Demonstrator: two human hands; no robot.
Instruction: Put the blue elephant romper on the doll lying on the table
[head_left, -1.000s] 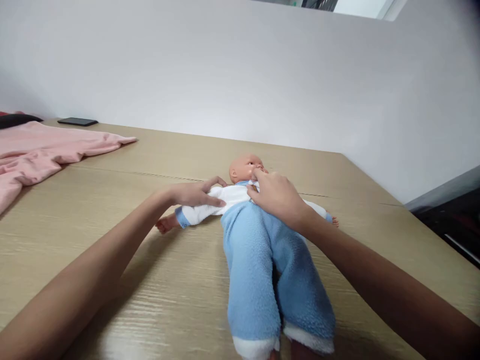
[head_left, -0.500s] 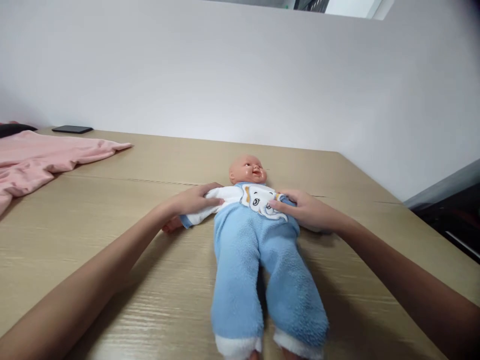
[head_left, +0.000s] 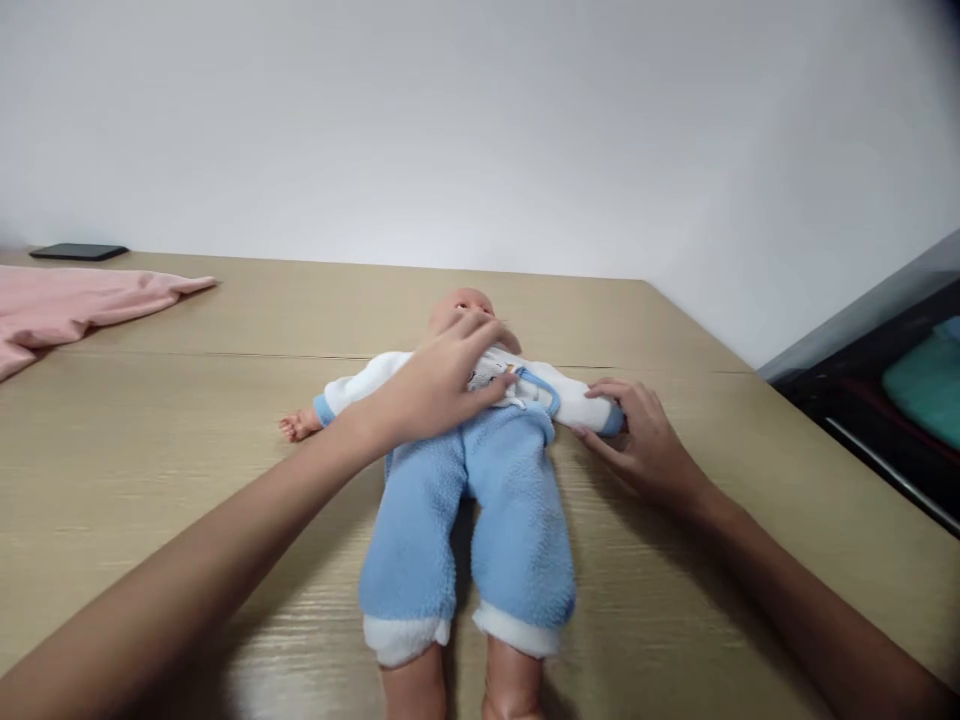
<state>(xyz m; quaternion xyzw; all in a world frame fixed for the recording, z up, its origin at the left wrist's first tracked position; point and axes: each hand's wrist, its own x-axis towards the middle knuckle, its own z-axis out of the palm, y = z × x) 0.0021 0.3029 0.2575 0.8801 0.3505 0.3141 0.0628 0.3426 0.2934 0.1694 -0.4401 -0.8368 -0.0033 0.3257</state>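
Note:
A baby doll lies on its back on the wooden table, head away from me. It wears fluffy light blue trousers and a white top with blue cuffs. My left hand lies on the doll's chest, fingers curled over the top near the neck. My right hand is wrapped round the doll's sleeve at the blue cuff, on the right side. The doll's bare feet show at the bottom edge.
A pink cloth lies at the far left of the table. A dark phone rests behind it by the white wall. Past the table's right edge stands a dark shelf with a teal item.
My left hand has moved from the doll's left sleeve onto its chest. My right hand has slid from the chest out to the right sleeve cuff. The view has dropped, and the feet now show.

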